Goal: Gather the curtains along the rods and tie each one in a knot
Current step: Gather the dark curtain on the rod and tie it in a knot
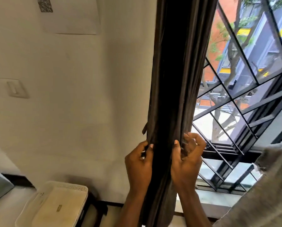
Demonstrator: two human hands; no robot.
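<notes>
- The left hand (139, 163) pinches the edge of the dark brown curtain (174, 79) between thumb and curled fingers, on the side away from the window (251, 76).
- The right hand (186, 158) curls round the folds on the window side, its thumb pressed on the front.
- The curtain hangs over the window's left edge as a tight bunched column with deep vertical pleats.
- Gathering looks done for this one. No knot shows, so tying is left, and the rod is out of view.
- A grey cloth (268, 185) lies below the window to the right, perhaps a second curtain awaiting its turn.
</notes>
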